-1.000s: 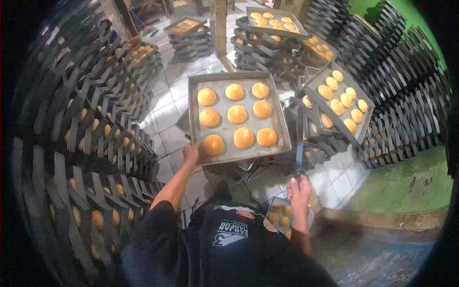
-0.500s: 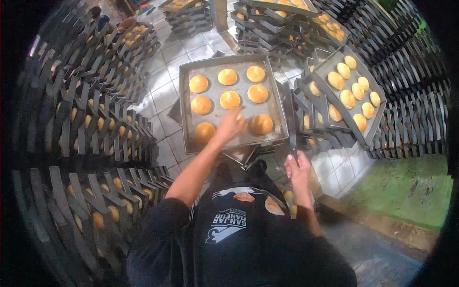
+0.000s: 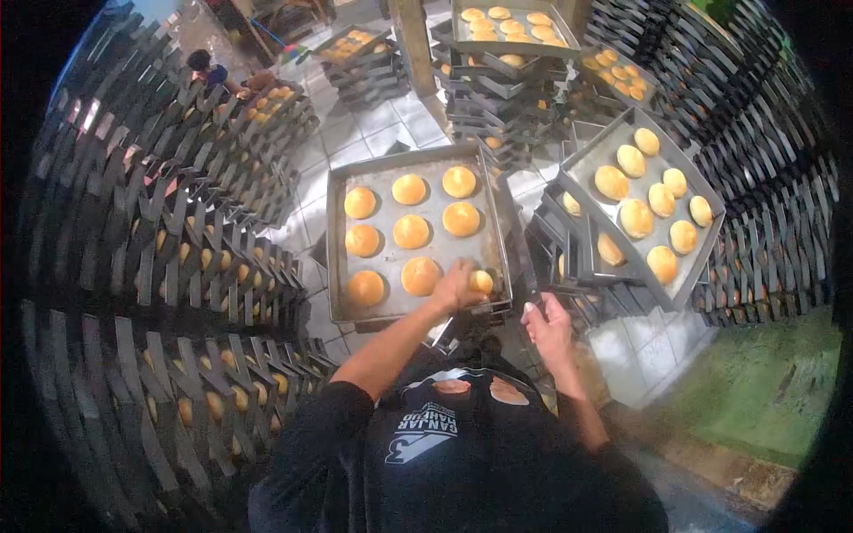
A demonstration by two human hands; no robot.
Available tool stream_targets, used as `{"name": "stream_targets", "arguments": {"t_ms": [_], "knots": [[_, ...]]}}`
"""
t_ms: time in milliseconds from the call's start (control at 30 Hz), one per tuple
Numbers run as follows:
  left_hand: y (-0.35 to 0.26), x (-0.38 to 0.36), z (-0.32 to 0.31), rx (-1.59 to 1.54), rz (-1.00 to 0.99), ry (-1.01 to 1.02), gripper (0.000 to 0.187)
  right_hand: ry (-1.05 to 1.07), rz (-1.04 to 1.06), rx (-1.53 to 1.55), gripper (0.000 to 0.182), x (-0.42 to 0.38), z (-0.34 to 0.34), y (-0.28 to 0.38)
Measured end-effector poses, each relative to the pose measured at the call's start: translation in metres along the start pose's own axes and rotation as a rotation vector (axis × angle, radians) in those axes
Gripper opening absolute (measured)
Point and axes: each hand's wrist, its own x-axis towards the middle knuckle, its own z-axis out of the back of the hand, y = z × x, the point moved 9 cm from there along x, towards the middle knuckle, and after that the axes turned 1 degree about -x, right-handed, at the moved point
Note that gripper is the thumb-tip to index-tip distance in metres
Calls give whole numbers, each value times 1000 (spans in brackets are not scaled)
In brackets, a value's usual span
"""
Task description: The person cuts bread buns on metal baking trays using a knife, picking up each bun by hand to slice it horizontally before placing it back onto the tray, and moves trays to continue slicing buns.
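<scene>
In front of me is a square metal baking tray (image 3: pixel 391 162) holding several round golden buns (image 3: pixel 410 231) in rows. My left hand (image 3: pixel 455 286) is down in its near right corner, fingers closed round the left side of a bun (image 3: pixel 481 282) and partly covering it. Just right of the tray, my right hand (image 3: pixel 548 324) grips the handle of a long, dark-bladed knife (image 3: pixel 526 262). The blade points away from me along the tray's right side.
To my right stands a stack topped by a tilted tray of buns (image 3: pixel 586 142). Tall stacks of bun-filled trays (image 3: pixel 213 240) line the left side, and more trays (image 3: pixel 515 44) are piled at the back. A seated person (image 3: pixel 209 71) is at the far left.
My left hand has moved right, from the near row's middle bun to its right one. The knife and my right hand sit slightly lower in view, and the camera view has shifted.
</scene>
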Motion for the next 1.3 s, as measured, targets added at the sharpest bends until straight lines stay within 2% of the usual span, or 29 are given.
{"name": "stream_targets", "arguments": {"t_ms": [33, 100, 133, 167, 233, 267, 300, 333, 400, 433, 500, 567, 633, 667, 900, 1100, 1167, 1300], "knots": [[1, -1, 0, 6, -3, -2, 81, 7, 2, -57, 21, 3, -3, 0], [19, -6, -13, -344, 234, 130, 78, 18, 26, -24, 22, 12, -11, 3], [17, -4, -8, -717, 217, 78, 72, 4, 19, -49, 23, 17, -15, 4], [20, -2, -3, -719, 214, 84, 72, -9, 4, -75, 24, 18, -18, 2], [35, 5, 40, -1048, 328, -92, 63, -7, -12, -38, 28, 23, -36, 11], [53, 15, 37, -1280, 333, -70, 57, 2, -19, -4, 31, 27, -48, 17], [59, 18, 54, -1281, 326, -85, 57, 12, -7, -8, 31, 30, -60, 21], [72, 19, 69, -1499, 384, -191, 57, 22, 25, -60, 35, 33, -73, 27], [80, 12, 101, -1722, 455, -333, 56, 49, 105, -155, 41, 36, -99, 46], [85, 12, 113, -1722, 448, -347, 56, 60, 114, -157, 41, 38, -111, 49], [87, 16, 138, -1887, 316, -342, 53, 100, 263, -217, 40, 37, -137, 62], [91, 17, 155, -1883, 261, -340, 53, 114, 253, -224, 41, 25, -152, 89], [97, 15, 167, -1886, 268, -424, 51, 124, 256, -213, 42, 18, -160, 100], [98, 16, 172, -1886, 264, -427, 51, 93, 372, -215, 42, 23, -162, 91], [90, 18, 189, -1890, 197, -467, 45, 120, 363, -292, 41, 19, -161, 93], [88, 25, 187, -1908, 200, -476, 42, 134, 303, -314, 41, 13, -149, 90], [87, 26, 185, -1912, 189, -475, 42, 135, 362, -266, 41, 8, -144, 92], [81, 26, 166, -1834, 234, -379, 42, 113, 361, -282, 41, 6, -137, 97]]}}
